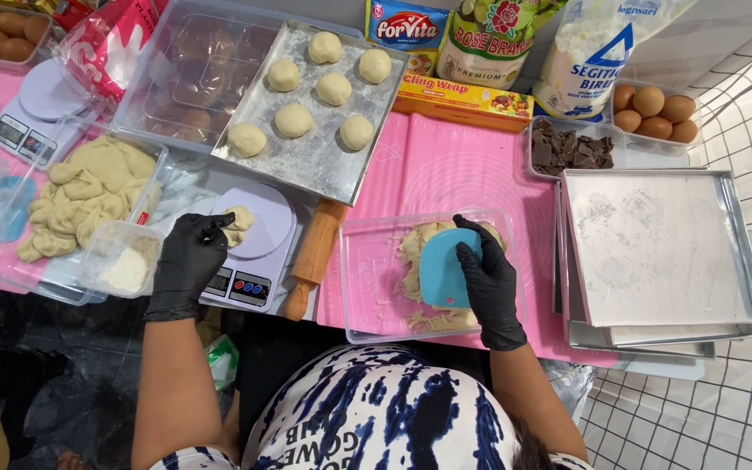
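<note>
My left hand (189, 261), in a black glove, pinches a small piece of dough (238, 224) lying on the round plate of a pale purple kitchen scale (258, 235). My right hand (489, 274), also gloved in black, holds a blue plastic scraper (442, 265) pressed into a lump of dough (419, 248) inside a clear plastic tray (367, 278). Behind the scale, a metal baking tray (319, 161) carries several round dough balls (293, 119).
A wooden rolling pin (313, 257) lies between scale and clear tray on a pink mat (454, 165). A container of dough (89, 191) and small flour tub (124, 265) sit left. Stacked metal trays (659, 252), chocolate pieces (572, 148), eggs (654, 113) and bags stand right and behind.
</note>
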